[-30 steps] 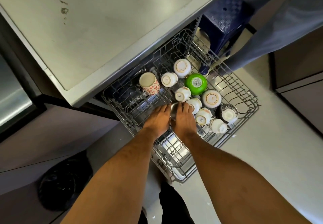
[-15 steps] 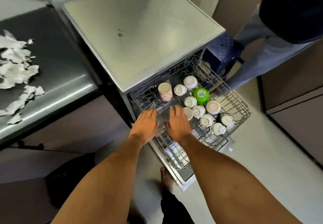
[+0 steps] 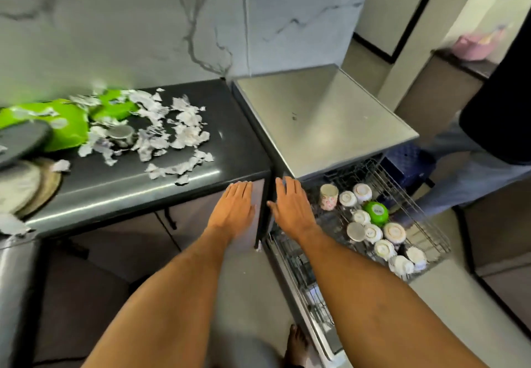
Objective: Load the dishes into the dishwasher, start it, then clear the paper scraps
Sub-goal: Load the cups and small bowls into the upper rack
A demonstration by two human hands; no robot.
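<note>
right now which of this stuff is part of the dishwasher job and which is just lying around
Part of the job:
- pulled-out rack of upturned cups
- green bowl in the rack
- green dishes and a cup on the counter
- paper scraps

Just lying about:
- blue stool
- pink thing on the far ledge

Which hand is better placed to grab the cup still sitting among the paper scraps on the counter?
Probably the left hand: it hangs open and empty by the counter edge, on the cup's side. The right hand, also open, sits nearer the dishwasher rack.
</note>
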